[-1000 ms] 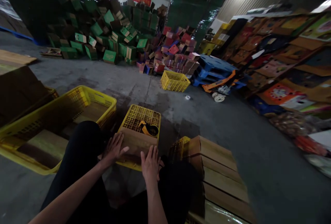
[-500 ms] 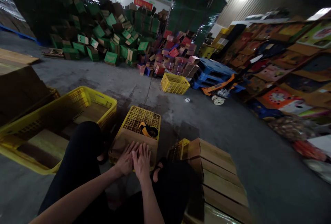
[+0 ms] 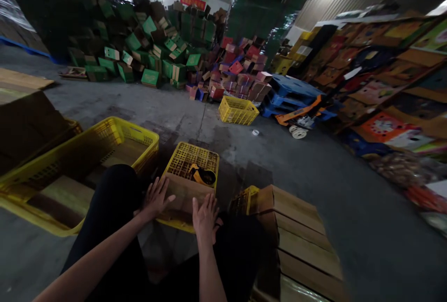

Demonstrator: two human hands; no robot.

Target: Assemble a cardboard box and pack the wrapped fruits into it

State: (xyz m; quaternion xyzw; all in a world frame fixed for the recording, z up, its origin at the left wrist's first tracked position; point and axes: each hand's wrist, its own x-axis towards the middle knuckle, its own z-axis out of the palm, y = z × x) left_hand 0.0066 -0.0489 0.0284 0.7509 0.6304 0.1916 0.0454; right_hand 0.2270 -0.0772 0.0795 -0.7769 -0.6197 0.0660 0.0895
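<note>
A brown cardboard box lies on the near part of a yellow plastic crate, whose grid face is up. My left hand rests at the box's left end, fingers stretched and thumb apart. At the right end lies my right hand, also with outstretched fingers. Both touch the box without wrapping round it. Just beyond the box, a tape dispenser with a yellow-orange part sits on the crate's grid.
Left of my knee stands a large yellow crate with cardboard boxes inside. Several cardboard boxes are lined up at my right. Farther off are a yellow basket, a tape roll, an orange pallet jack and heaped green boxes.
My hands have moved apart from the middle of the box's top to its two ends. The box's near edge now shows between them. The view has shifted slightly.
</note>
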